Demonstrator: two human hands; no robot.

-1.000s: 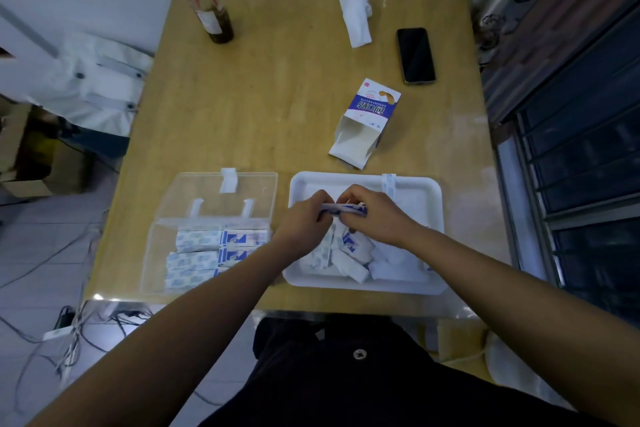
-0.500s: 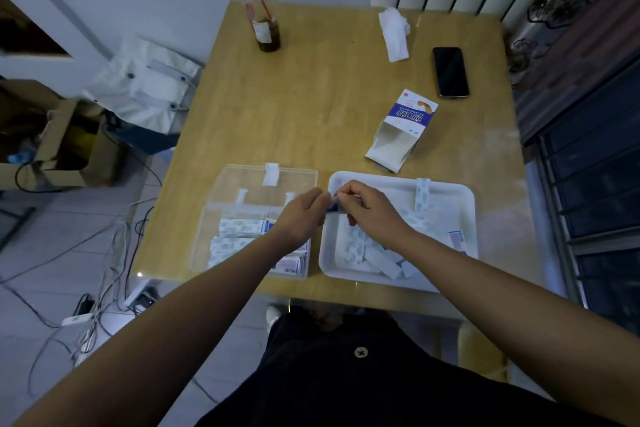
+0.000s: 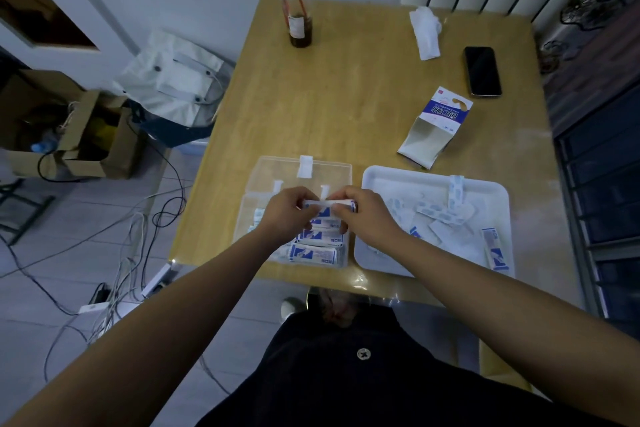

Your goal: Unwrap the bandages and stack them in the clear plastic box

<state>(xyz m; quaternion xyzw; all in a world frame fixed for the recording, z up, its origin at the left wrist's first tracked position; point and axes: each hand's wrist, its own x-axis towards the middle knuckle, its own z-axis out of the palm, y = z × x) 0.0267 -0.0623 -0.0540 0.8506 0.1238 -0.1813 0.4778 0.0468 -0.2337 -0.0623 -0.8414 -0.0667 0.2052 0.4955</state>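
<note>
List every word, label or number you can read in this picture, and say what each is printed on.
Nothing can be read for certain.
Bandage carton: white characters on a blue band, too blurred.
Wrapped bandages in the clear plastic box: blue print, too small.
Cup label: too small.
Lone wrapped strip on the white tray: blue print, too blurred.

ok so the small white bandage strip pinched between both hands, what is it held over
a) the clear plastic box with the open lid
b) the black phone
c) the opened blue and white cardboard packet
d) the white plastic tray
a: the left hand and right hand pinch the bandage strip over the clear plastic box, beside the white plastic tray rather than above it.
</note>
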